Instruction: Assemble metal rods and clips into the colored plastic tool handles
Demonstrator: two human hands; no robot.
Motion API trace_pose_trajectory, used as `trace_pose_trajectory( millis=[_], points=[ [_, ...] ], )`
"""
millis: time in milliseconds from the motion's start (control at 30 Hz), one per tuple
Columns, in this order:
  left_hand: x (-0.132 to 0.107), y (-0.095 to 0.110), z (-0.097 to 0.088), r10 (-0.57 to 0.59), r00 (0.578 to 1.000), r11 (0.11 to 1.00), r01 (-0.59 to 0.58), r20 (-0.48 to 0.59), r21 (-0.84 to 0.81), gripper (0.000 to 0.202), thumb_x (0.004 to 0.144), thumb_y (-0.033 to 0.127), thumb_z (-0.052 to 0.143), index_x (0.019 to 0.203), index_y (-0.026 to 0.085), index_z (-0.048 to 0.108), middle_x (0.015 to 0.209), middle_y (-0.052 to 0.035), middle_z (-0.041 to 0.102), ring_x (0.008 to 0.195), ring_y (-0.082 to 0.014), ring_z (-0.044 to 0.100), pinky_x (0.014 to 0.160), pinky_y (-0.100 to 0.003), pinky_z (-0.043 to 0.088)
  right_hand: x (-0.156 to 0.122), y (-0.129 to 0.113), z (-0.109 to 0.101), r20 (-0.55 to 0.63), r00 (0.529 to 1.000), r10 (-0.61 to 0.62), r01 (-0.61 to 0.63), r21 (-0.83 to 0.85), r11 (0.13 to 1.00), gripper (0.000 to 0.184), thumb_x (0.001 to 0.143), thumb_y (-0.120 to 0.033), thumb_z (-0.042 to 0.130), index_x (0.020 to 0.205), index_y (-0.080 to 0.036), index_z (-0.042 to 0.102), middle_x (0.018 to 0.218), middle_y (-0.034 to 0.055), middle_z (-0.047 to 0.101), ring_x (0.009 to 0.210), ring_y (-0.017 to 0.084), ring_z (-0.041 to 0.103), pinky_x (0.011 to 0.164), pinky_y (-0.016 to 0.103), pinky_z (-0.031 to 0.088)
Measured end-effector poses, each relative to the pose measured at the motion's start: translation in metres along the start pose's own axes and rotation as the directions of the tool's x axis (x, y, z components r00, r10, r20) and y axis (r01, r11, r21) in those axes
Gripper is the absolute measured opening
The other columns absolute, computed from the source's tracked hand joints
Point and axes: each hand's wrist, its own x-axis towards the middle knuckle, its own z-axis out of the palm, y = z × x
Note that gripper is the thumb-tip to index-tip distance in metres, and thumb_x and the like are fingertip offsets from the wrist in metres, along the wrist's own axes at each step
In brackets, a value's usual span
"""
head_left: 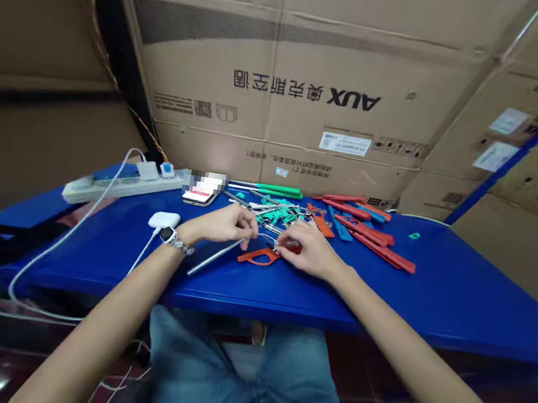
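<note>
1. Creased brown cardboard point(291, 50) stood behind your smooth, glossy blue table point(458, 290).
2. Your left hand point(230, 224) pinched a slim, straight, silvery rod point(212, 259), its free end slanting toward the table's near edge.
3. Your right hand point(311, 248) grasped a flat orange piece point(249, 256), plastic-looking, with an oval opening.
4. That piece sat low over the table, between your hands, near jumbled small green parts point(281, 215).

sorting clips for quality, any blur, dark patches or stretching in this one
Head view: jeans look blurred; head view, left edge: dark; head view, lower corners: forearms seem stretched, likely by a wide lens; head view, centre: left hand and right hand fairly clear, thin strand between them too fine to trace.
</note>
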Motion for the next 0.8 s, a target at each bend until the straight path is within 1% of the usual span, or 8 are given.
trace_pose_trajectory(
  millis=[133,300,433,500,533,600,667,800],
  points=[
    [-0.002,0.001,0.002,-0.005,1.000,1.000,0.005,0.030,-0.010,0.013,0.077,0.022,0.055,0.083,0.014,0.063,0.062,-0.0031,0.072,0.053,-0.0126,0.058,0.052,-0.021,0.034,-0.003,-0.002,0.001,0.035,0.999,0.001,-0.001,0.003,1.000,0.014,0.082,-0.023,0.074,0.093,-0.019,0.066,0.089,0.0042,0.069,0.091,0.021,0.059,0.090,0.037,0.038],
    [-0.001,-0.004,0.002,0.006,0.997,1.000,-0.004,0.076,-0.026,0.011,0.078,0.022,0.057,0.082,0.014,0.064,0.063,-0.0028,0.071,0.058,-0.0143,0.062,0.056,-0.022,0.040,-0.004,-0.001,0.004,0.063,0.998,0.016,-0.023,0.118,0.993,0.010,0.084,-0.017,0.067,0.093,-0.019,0.067,0.081,0.0016,0.069,0.080,0.017,0.061,0.087,0.035,0.043],
    [-0.003,-0.004,0.002,0.020,1.000,0.994,-0.022,0.018,0.106,0.011,0.080,0.023,0.059,0.083,0.015,0.066,0.073,-0.0028,0.072,0.067,-0.0151,0.063,0.063,-0.024,0.045,-0.003,0.007,0.007,0.108,0.993,0.050,-0.081,0.300,0.951,0.011,0.082,-0.016,0.065,0.092,-0.017,0.069,0.079,0.0019,0.068,0.071,0.014,0.061,0.070,0.028,0.048],
    [-0.006,0.001,0.006,0.051,0.995,0.972,-0.029,-0.089,0.232,0.012,0.083,0.026,0.060,0.087,0.016,0.066,0.081,-0.0035,0.071,0.074,-0.0165,0.064,0.069,-0.026,0.047,-0.003,0.012,0.009,0.140,0.985,0.103,-0.149,0.379,0.913,0.012,0.080,-0.017,0.065,0.090,-0.016,0.071,0.079,0.0026,0.070,0.069,0.014,0.062,0.066,0.026,0.049],
    [-0.008,0.005,0.010,0.086,0.982,0.950,-0.031,-0.166,0.309,0.014,0.084,0.028,0.061,0.089,0.016,0.066,0.086,-0.0040,0.070,0.079,-0.0176,0.064,0.072,-0.028,0.047,-0.002,0.014,0.010,0.150,0.980,0.130,-0.180,0.399,0.899,0.012,0.080,-0.019,0.065,0.090,-0.015,0.071,0.079,0.0028,0.070,0.069,0.014,0.062,0.065,0.026,0.049],
    [-0.013,0.011,0.022,0.204,0.929,0.872,-0.029,-0.309,0.488,0.014,0.087,0.031,0.062,0.089,0.017,0.065,0.093,-0.0050,0.068,0.089,-0.0204,0.062,0.080,-0.031,0.046,-0.001,0.017,0.010,0.169,0.972,0.162,-0.219,0.407,0.887,0.012,0.081,-0.022,0.065,0.088,-0.015,0.072,0.077,0.0026,0.071,0.067,0.014,0.061,0.064,0.026,0.048],
    [-0.017,0.017,0.038,0.283,0.914,0.803,-0.060,-0.290,0.593,0.017,0.091,0.033,0.060,0.086,0.018,0.063,0.090,-0.0044,0.065,0.088,-0.0201,0.059,0.078,-0.031,0.045,0.000,0.018,0.009,0.191,0.967,0.170,-0.235,0.400,0.886,0.013,0.082,-0.024,0.065,0.088,-0.015,0.073,0.076,0.0026,0.071,0.067,0.014,0.061,0.064,0.026,0.048],
    [-0.019,0.018,0.066,0.280,0.938,0.704,-0.057,-0.202,0.708,0.027,0.092,0.043,0.062,0.084,0.018,0.065,0.087,-0.0041,0.061,0.083,-0.0203,0.056,0.078,-0.033,0.043,0.002,0.019,0.004,0.214,0.962,0.169,-0.238,0.360,0.902,0.015,0.084,-0.026,0.064,0.088,-0.016,0.074,0.082,0.0044,0.073,0.072,0.016,0.064,0.067,0.028,0.049]
  ],
)
